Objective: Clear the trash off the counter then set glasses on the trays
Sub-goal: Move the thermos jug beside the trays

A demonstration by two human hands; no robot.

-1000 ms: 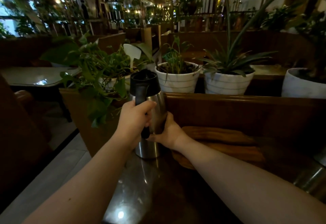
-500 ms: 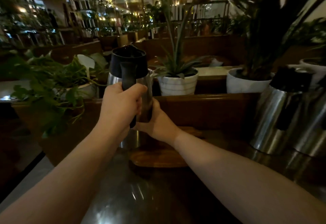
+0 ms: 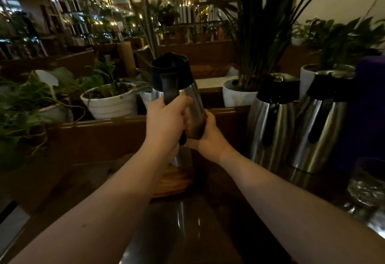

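A steel jug (image 3: 192, 101) with a black lid and black handle is held up over the dark counter (image 3: 187, 228). My left hand (image 3: 166, 122) is wrapped around its handle. My right hand (image 3: 208, 136) presses against the lower right side of its body. Below the jug lies a wooden tray (image 3: 175, 180), partly hidden by my left forearm. A clear glass (image 3: 366, 182) stands at the right edge of the counter, blurred in the dim light.
Two more steel jugs (image 3: 273, 122) (image 3: 320, 122) stand to the right on the counter. A purple object (image 3: 368, 105) rises behind them. White plant pots (image 3: 110, 103) (image 3: 237, 95) sit beyond a wooden ledge (image 3: 93, 126). Floor shows at lower left.
The jug has been lifted off the counter and carried rightward over the wooden tray. My view has swung right, bringing the two other jugs and the glass into sight.
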